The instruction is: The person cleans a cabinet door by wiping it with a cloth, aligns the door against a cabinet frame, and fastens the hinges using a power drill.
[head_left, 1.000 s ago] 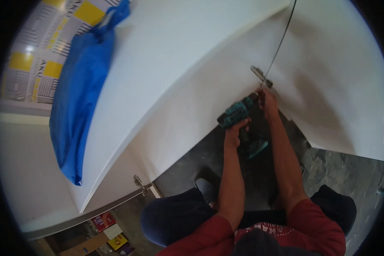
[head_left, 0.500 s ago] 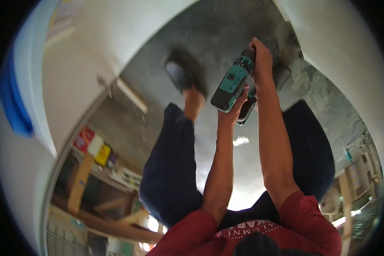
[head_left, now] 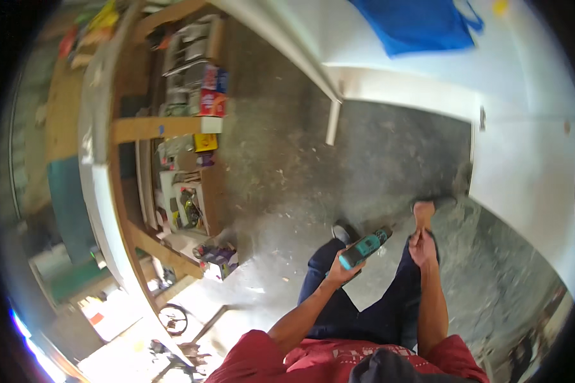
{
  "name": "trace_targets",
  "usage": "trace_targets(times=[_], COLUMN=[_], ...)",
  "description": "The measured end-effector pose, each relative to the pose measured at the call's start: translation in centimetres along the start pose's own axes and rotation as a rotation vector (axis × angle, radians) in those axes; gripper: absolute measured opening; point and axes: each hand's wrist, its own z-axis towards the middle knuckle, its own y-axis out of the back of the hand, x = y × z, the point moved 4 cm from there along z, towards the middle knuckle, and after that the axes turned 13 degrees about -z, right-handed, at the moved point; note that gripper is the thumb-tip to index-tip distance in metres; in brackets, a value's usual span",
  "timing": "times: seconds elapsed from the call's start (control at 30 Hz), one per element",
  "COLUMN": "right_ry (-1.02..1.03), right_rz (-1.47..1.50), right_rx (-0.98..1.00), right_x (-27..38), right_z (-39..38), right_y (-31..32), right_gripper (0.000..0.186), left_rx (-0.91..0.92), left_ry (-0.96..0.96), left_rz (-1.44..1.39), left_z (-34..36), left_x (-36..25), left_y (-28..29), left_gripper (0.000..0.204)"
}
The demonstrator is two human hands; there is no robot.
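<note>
My left hand [head_left: 342, 270] is wrapped round the grip of a teal and black cordless drill [head_left: 367, 247]. The drill tilts, with its chuck pointing up and to the right over the floor. To the right of the chuck, apart from it, is my right hand [head_left: 423, 250]. Its fingers are drawn together at the tips; whether a small thing sits between them cannot be made out. Below the hands are my legs in dark trousers [head_left: 402, 293], and a dark shoe [head_left: 344, 232] shows just beyond the drill.
A wooden workbench [head_left: 134, 131] runs along the left, with boxes and tools on its lower shelf. White panels [head_left: 530, 185] stand at the right and far side. A blue bag [head_left: 421, 29] hangs at the top. A narrow white strip [head_left: 332, 121] juts over the concrete floor [head_left: 281, 140].
My view has swung left, bringing the workbench into sight. My right hand has come away from the drill's chuck, while the left still holds the drill, now lower and pointing more to the right.
</note>
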Motion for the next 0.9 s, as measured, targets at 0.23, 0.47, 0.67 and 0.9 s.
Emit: trace_targets(times=[0.23, 0.47, 0.67, 0.9], right_ry=[-0.230, 0.079, 0.182, 0.139], right_rz=[-0.872, -1.135, -2.306, -2.348], right_rx=[0.385, 0.286, -0.312, -0.192], right_x=[-3.7, -2.7, -2.2, 0.1], right_z=[-15.2, -17.1, -8.5, -3.7], right_y=[-14.9, -18.6, -2.7, -18.9], right_gripper=[0.030, 0.036, 0.023, 0.025], left_rx=[-0.078, -0.468, -0.435, -0.455], left_ry=[-0.206, -0.347, -0.399, -0.560], left_rz=[-0.073, 0.025, -0.150, -0.184], left_z=[-13.7, -23.5, -20.1, -12.0], left_x=[-22.2, -28.0, -34.2, -45.6], left_y=[11.3, 22.0, 24.9, 29.2], left_gripper=[0.050, 0.035, 0.030, 0.034])
